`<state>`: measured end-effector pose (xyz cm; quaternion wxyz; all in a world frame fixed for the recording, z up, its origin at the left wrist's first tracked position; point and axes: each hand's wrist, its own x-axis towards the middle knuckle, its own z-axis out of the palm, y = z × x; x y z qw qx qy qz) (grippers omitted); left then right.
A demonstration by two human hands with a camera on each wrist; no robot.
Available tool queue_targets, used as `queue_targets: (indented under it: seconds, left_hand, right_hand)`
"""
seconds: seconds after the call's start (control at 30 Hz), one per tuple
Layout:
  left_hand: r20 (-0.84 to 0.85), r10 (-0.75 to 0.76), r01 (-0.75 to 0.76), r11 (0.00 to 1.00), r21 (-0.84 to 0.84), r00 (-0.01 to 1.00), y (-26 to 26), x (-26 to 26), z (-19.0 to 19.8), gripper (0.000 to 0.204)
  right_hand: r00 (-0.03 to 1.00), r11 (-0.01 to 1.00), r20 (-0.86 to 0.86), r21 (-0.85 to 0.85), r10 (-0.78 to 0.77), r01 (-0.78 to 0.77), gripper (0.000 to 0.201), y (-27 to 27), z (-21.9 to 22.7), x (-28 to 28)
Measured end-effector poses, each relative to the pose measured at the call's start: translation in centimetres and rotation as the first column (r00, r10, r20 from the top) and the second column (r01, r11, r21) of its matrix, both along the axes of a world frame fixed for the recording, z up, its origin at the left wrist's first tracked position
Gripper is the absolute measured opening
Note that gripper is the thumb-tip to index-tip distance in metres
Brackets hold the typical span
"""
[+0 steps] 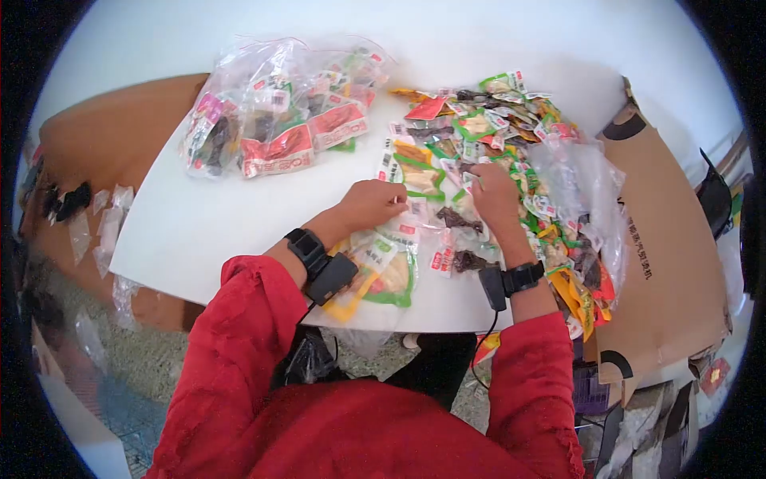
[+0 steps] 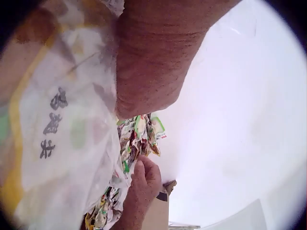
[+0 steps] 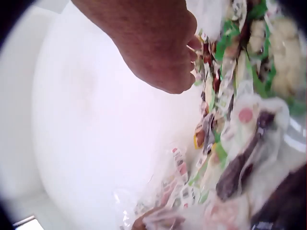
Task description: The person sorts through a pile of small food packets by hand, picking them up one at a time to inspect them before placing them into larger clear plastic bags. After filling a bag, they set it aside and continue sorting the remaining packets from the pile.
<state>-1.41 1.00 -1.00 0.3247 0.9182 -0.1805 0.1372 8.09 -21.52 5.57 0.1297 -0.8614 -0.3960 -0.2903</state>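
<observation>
My left hand (image 1: 372,205), fingers curled, grips clear food packets near the middle of the white table. A yellow-edged packet (image 1: 355,291) and a green-edged packet (image 1: 395,275) lie below it by the wrist. In the left wrist view, a white packet with dark lettering (image 2: 72,129) fills the left side. My right hand (image 1: 496,195) pinches at a packet on the heap (image 1: 519,120), its fingertips partly hidden in the right wrist view. Between the hands lie packets of dark meat (image 1: 461,219), and another dark meat packet (image 1: 471,261) sits nearer the right wrist.
A large clear bag (image 1: 279,120) of red and green packets stands at the back left of the table (image 1: 167,223). Clear plastic wrap (image 1: 578,176) lines the heap's right side. A cardboard box (image 1: 662,255) stands at right, another brown carton (image 1: 120,128) at left.
</observation>
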Motion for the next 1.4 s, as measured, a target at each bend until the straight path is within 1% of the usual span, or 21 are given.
queue_targets:
  seconds: [0.1, 0.17, 0.27, 0.37, 0.5, 0.6, 0.67, 0.7, 0.77, 0.8, 0.87, 0.93, 1.0, 1.03, 1.1, 1.13, 1.23, 1.3, 1.33, 1.37, 1.4]
  left_hand:
    - [-0.007, 0.051, -0.052, 0.996, -0.079, 0.999, 0.1, 0.1, 0.2, 0.017]
    - [0.041, 0.062, -0.055, 0.987, -0.150, 0.997, 0.0, 0.3, -0.1, 0.017]
    - [0.096, 0.084, -0.063, 0.977, -0.203, 0.992, -0.1, 0.5, -0.4, 0.014]
    - [0.024, 0.057, -0.043, 0.913, -0.407, 0.998, 0.0, 0.3, 0.3, 0.011]
    - [0.040, 0.002, 0.020, 0.844, -0.536, 0.999, -0.1, 0.6, 0.0, 0.010]
    - [0.033, 0.027, -0.003, 0.822, -0.570, 0.999, -0.2, 0.4, 0.3, 0.012]
    - [0.046, -0.015, 0.039, 0.808, -0.589, 0.999, -0.4, 0.3, 0.5, 0.013]
    - [0.043, -0.010, 0.033, 0.810, -0.585, 0.999, -0.5, 0.3, 0.5, 0.013]
    - [0.066, -0.111, 0.126, 0.737, -0.664, 0.992, -0.7, 0.4, 0.4, 0.016]
    - [0.060, -0.098, 0.113, 0.742, -0.661, 0.993, -0.9, 0.2, 0.7, 0.016]
    - [-0.009, -0.254, 0.164, 0.652, -0.740, 0.967, -1.3, -0.4, 1.6, 0.020]
    - [-0.135, -0.314, 0.103, 0.636, -0.765, 0.940, -1.2, -1.2, 2.4, 0.030]
    - [-0.111, -0.462, 0.098, 0.406, -0.908, 0.880, -1.2, -1.1, 2.1, 0.036]
    - [-0.101, -0.461, 0.056, 0.314, -0.948, 0.881, -1.3, -0.8, 1.9, 0.039]
    - [-0.099, -0.423, 0.001, 0.230, -0.973, 0.901, -1.0, -0.4, 1.6, 0.036]
    - [-0.091, -0.397, -0.038, 0.140, -0.989, 0.913, -0.9, -0.2, 1.5, 0.033]
    - [-0.117, -0.435, -0.103, 0.056, -0.993, 0.893, -0.8, 0.3, 1.3, 0.028]
    - [-0.072, -0.476, -0.070, 0.023, -0.997, 0.876, -0.9, 0.3, 1.5, 0.031]
    - [-0.022, -0.518, -0.035, -0.016, -0.999, 0.855, -0.9, 0.2, 1.7, 0.035]
    - [-0.031, -0.515, -0.043, -0.011, -0.999, 0.857, -0.7, 0.2, 1.7, 0.035]
    - [-0.089, -0.472, -0.051, 0.091, -0.994, 0.877, -0.4, 0.2, 1.7, 0.037]
  right_hand:
    - [0.970, 0.977, 0.149, -0.058, -0.195, 0.205, 0.019, -3.3, 1.9, 1.5]
    - [0.901, 0.904, 0.140, -0.066, -0.412, 0.423, 0.029, -5.1, 2.8, 2.3]
    - [0.876, 0.866, 0.018, -0.148, -0.481, 0.478, 0.037, -6.3, 2.4, 3.9]
    - [0.928, 0.897, 0.140, -0.239, -0.346, 0.371, 0.032, -7.5, -0.2, 6.9]
    - [0.917, 0.876, 0.095, -0.271, -0.388, 0.399, 0.028, -7.5, 0.5, 6.9]
    - [0.940, 0.935, 0.110, -0.114, -0.323, 0.335, 0.022, -7.5, 1.7, 5.9]
    - [0.946, 0.938, -0.166, 0.166, -0.279, 0.305, 0.019, -6.8, 3.3, 4.0]
    - [0.947, 0.939, -0.170, 0.169, -0.273, 0.301, 0.019, -6.8, 3.3, 4.0]
    - [0.892, 0.825, -0.453, 0.506, 0.008, 0.250, 0.013, -6.8, 3.2, 4.0]
    - [0.889, 0.826, -0.457, 0.510, 0.022, 0.241, 0.013, -5.9, 3.0, 3.2]
    - [0.558, 0.445, -0.506, 0.859, 0.658, 0.254, 0.009, -2.6, 2.6, 0.0]
    - [0.469, 0.386, -0.468, 0.883, 0.749, 0.265, 0.008, 0.6, 1.5, -2.7]
    - [0.297, 0.370, -0.462, 0.874, 0.836, 0.315, 0.012, 2.3, -0.5, -3.7]
    - [0.281, 0.372, -0.461, 0.873, 0.842, 0.316, 0.012, 2.7, -1.0, -4.1]
    - [0.144, 0.518, -0.570, 0.806, 0.809, 0.287, 0.020, 3.5, -1.6, -4.8]
    - [0.132, 0.516, -0.568, 0.806, 0.812, 0.289, 0.020, 4.1, -1.9, -5.1]
    - [0.122, 0.543, -0.579, 0.806, 0.806, 0.235, 0.028, 5.1, -2.4, -5.3]
    - [0.112, 0.692, -0.692, 0.721, 0.713, 0.043, 0.031, 5.2, -2.4, -5.1]
    - [0.105, 0.689, -0.689, 0.723, 0.717, 0.045, 0.031, 5.1, -2.0, -5.0]
    - [0.143, 0.798, -0.797, 0.599, 0.587, 0.063, 0.031, 5.0, -1.3, -4.7]
    - [0.175, 0.885, -0.881, 0.458, 0.439, 0.087, 0.031, 5.1, -0.9, -4.3]
